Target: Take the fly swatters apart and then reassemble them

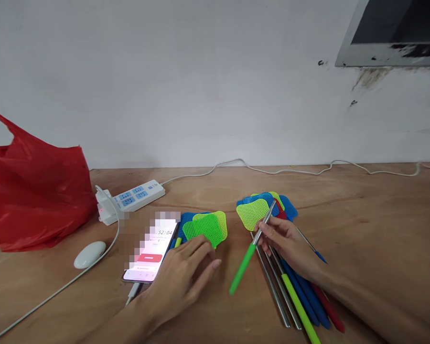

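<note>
My right hand (281, 234) pinches a metal rod with a green handle (247, 260), a fly swatter handle by its look. The rod is tilted, with the green grip toward me and no head visible on its tip. Under and behind that hand lies a pile of fly swatters, with a yellow mesh head (251, 214), blue heads, bare metal rods (274, 282) and a yellow-green handle (299, 306). My left hand (188, 267) rests over a second pile, its thumb apart and fingertips by a green swatter head (204, 228). Its palm hides the handles beneath.
A lit phone (152, 253) lies left of my left hand, a cable at its lower end. Farther left are a white mouse (89, 254), a power strip (139, 195) with a plugged-in charger (107, 206), and a red plastic bag (39, 196). A thin cord (272, 170) runs along the wall.
</note>
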Action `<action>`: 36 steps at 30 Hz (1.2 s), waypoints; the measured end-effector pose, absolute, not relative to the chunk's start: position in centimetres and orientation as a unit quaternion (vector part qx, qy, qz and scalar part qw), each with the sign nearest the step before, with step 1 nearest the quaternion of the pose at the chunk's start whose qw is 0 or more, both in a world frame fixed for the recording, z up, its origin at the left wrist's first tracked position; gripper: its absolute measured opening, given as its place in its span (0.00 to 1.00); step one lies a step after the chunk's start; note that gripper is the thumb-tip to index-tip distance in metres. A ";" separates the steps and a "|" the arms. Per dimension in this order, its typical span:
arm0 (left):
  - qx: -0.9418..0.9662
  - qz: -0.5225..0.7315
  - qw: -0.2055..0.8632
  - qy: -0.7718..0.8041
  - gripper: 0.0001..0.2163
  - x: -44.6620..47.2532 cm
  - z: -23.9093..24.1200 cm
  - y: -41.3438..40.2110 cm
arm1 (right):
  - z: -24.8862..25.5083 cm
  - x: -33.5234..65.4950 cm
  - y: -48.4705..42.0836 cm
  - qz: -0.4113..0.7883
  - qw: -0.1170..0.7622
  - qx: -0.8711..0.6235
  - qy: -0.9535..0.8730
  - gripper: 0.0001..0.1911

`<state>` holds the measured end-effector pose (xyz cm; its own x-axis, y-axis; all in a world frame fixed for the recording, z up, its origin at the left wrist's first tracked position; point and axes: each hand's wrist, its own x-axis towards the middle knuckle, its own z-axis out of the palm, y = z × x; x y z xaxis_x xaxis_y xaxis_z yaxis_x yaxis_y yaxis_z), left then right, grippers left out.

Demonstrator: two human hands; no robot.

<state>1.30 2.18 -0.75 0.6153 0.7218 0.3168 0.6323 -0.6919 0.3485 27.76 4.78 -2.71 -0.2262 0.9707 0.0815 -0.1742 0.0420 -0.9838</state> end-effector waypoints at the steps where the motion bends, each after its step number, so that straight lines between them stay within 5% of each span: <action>1: 0.884 0.241 0.086 0.392 0.09 1.3 -0.8 2.3 | -2.8 27.8 4.9 0.577 0.517 -0.375 -0.510 0.16; 4: 0.866 0.262 0.020 0.426 0.08 1.1 -1.5 2.9 | -3.0 28.0 5.3 0.567 0.558 -0.384 -0.469 0.18; 9: 0.863 0.209 -0.050 0.457 0.26 0.9 -2.8 3.5 | -2.5 27.8 5.0 0.561 0.545 -0.426 -0.455 0.21; 36: 0.841 0.200 0.032 0.501 0.28 0.4 -3.1 4.0 | -2.4 27.7 4.5 0.528 0.443 -0.449 -0.569 0.24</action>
<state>0.41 4.03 -3.08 0.4178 0.8559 0.3046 0.8308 -0.4957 0.2533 27.69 4.45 -2.37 -0.2053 0.9783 0.0293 0.0427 0.0388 -0.9983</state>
